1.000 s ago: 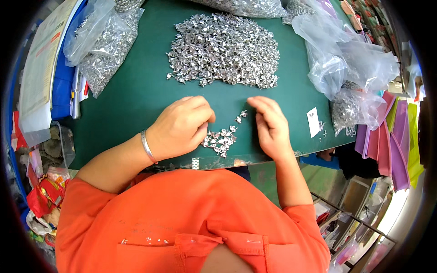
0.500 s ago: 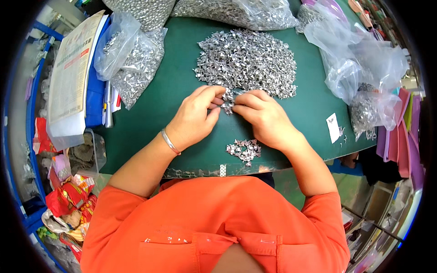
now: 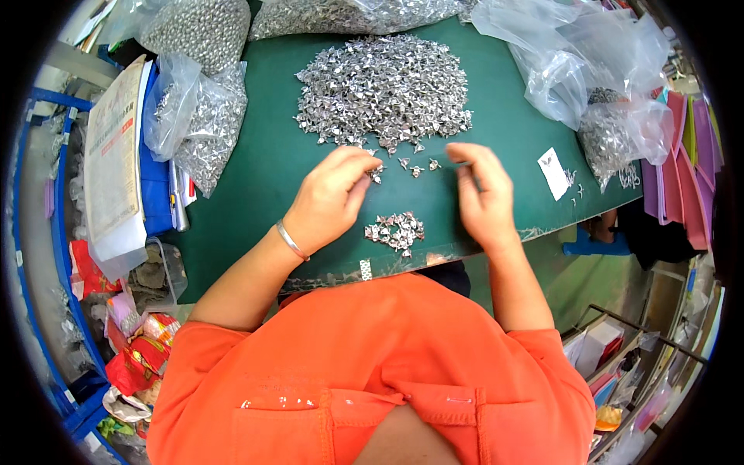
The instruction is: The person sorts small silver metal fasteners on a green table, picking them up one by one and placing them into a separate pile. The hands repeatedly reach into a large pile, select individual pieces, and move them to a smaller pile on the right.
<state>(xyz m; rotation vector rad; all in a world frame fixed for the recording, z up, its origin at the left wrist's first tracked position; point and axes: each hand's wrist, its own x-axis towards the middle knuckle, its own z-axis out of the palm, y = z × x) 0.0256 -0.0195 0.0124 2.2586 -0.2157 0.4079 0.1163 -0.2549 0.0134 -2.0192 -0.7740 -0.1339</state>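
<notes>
A broad heap of small silver metal pieces (image 3: 384, 89) lies on the green table, beyond my hands. My left hand (image 3: 329, 198), with a silver bangle on its wrist, is curled at the near side of the heap; a small metal piece (image 3: 377, 175) shows at its thumb and fingertips. To the right, my right hand (image 3: 487, 198) is held apart from the pieces, thumb and fingers separated, with nothing seen between them. Between the hands lie a few loose pieces (image 3: 416, 170). Nearer my body is a small cluster of similar pieces (image 3: 395, 231).
Clear bags of metal parts stand at the left (image 3: 209, 124), along the back (image 3: 349, 17) and at the right (image 3: 612, 132). A white card (image 3: 552, 174) lies near the table's right edge. A blue holder (image 3: 157, 186) with papers is at the left.
My right hand has drawn away to the right from the clump both hands were touching. A few pieces now lie spread between the hands. The whole view has shifted slightly.
</notes>
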